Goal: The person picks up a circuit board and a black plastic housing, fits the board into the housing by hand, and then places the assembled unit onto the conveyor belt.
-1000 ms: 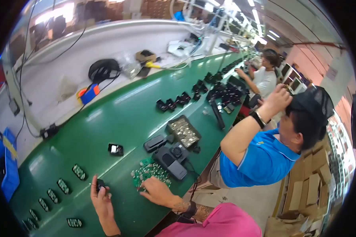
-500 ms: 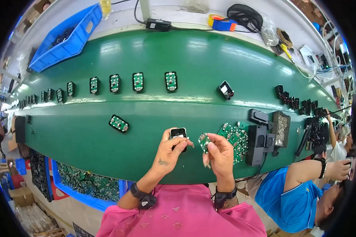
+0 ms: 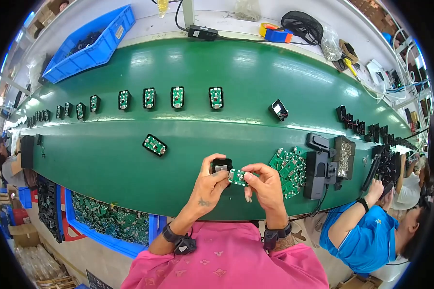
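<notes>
My left hand [image 3: 209,186] grips a small black plastic housing [image 3: 222,163], its open side facing up and something silvery inside. In my right hand [image 3: 264,184] a green circuit board [image 3: 237,177] is pinched between thumb and fingers. The board's left end meets the fingertips of my left hand, close by the housing's lower edge. Whether a wire joins the two, I cannot tell. To the left lies a black housing with a board in it [image 3: 155,144], tilted on the green table [image 3: 130,188].
Loose circuit boards [image 3: 290,172] are piled right of my hands, beside a dark grey device [image 3: 315,175] and a box of small metal parts [image 3: 344,159]. Filled housings [image 3: 177,97] line the table's middle. A blue crate [image 3: 89,50] stands far left. A co-worker in blue [image 3: 361,231] sits at right.
The circuit board has turned from upright to lying crosswise and moved left against my left hand. The view has shifted slightly, and the co-worker's arm at right has drawn in.
</notes>
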Demonstrator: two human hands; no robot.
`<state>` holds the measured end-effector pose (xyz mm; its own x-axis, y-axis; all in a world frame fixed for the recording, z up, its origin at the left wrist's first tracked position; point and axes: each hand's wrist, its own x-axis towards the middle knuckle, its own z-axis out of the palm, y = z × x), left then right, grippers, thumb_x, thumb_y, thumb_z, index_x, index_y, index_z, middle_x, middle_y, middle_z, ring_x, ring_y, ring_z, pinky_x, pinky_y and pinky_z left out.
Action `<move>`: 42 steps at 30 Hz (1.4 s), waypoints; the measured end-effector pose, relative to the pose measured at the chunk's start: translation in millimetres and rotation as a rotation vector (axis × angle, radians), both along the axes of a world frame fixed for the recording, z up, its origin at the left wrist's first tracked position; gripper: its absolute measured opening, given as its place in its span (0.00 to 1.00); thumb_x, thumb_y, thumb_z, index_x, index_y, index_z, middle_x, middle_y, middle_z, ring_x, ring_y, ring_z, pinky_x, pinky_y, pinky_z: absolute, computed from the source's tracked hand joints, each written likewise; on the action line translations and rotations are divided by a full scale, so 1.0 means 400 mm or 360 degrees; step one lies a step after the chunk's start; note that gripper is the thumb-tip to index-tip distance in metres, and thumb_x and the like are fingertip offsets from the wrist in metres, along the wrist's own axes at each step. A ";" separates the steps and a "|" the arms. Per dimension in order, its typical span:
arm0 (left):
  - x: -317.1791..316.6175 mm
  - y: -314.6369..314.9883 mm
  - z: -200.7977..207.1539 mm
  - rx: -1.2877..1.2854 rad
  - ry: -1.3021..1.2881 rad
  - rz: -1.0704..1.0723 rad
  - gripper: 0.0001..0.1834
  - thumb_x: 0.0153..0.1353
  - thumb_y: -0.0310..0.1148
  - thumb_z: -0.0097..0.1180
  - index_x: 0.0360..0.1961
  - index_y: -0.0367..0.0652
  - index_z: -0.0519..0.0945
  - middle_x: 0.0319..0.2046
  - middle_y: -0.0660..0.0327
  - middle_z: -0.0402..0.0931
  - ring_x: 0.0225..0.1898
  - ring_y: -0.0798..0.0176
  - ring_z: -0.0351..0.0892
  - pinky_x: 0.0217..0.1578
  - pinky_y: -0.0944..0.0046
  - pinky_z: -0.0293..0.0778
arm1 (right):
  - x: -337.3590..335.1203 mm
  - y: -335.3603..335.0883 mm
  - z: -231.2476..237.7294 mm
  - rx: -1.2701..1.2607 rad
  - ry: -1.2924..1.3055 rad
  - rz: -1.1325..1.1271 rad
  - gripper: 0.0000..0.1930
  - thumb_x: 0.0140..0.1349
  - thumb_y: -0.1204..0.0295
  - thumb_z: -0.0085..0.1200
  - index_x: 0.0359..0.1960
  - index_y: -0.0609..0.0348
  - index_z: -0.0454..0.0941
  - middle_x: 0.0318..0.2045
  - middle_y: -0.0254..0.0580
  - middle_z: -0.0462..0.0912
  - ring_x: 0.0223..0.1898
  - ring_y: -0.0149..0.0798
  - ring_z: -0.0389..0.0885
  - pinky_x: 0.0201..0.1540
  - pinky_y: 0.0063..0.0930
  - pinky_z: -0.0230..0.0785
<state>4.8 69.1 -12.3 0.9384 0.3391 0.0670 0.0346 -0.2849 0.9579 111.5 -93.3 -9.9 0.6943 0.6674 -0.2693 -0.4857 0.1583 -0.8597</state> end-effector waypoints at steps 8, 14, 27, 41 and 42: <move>0.005 -0.011 0.029 0.0166 -0.0103 -0.0041 0.21 0.57 0.19 0.60 0.52 0.41 0.78 0.58 0.52 0.66 0.60 0.55 0.70 0.55 0.59 0.73 | -0.019 0.010 -0.003 -0.0046 -0.0183 0.0049 0.10 0.64 0.80 0.58 0.46 0.70 0.76 0.35 0.41 0.80 0.21 0.28 0.80 0.20 0.21 0.73; 0.025 -0.032 0.046 -0.0710 0.0096 -0.0172 0.30 0.63 0.23 0.58 0.66 0.37 0.65 0.54 0.54 0.74 0.55 0.61 0.75 0.52 0.63 0.76 | -0.026 0.004 0.025 -0.0389 -0.0692 -0.0116 0.13 0.62 0.80 0.59 0.48 0.61 0.76 0.40 0.40 0.79 0.23 0.28 0.80 0.24 0.22 0.74; -0.002 -0.046 0.014 -0.0945 0.0122 -0.0115 0.28 0.66 0.27 0.55 0.65 0.36 0.65 0.53 0.51 0.75 0.51 0.56 0.79 0.47 0.59 0.80 | -0.068 0.053 -0.052 -0.0315 -0.1538 -0.0428 0.07 0.59 0.70 0.60 0.35 0.59 0.84 0.47 0.43 0.73 0.53 0.48 0.69 0.57 0.40 0.64; -0.013 -0.035 -0.002 -0.0350 -0.0220 0.0074 0.24 0.66 0.25 0.55 0.63 0.32 0.69 0.53 0.53 0.77 0.51 0.57 0.78 0.50 0.62 0.77 | -0.114 0.054 -0.051 -0.0461 -0.2006 -0.0624 0.07 0.63 0.70 0.54 0.32 0.61 0.78 0.43 0.45 0.74 0.48 0.50 0.71 0.48 0.41 0.67; -0.016 -0.035 0.015 -0.0246 -0.0291 0.0117 0.23 0.65 0.22 0.54 0.62 0.32 0.70 0.53 0.52 0.77 0.51 0.57 0.78 0.50 0.62 0.78 | -0.115 0.054 -0.046 -0.0523 -0.2138 -0.0444 0.07 0.62 0.70 0.52 0.30 0.61 0.76 0.37 0.47 0.75 0.42 0.51 0.75 0.41 0.42 0.69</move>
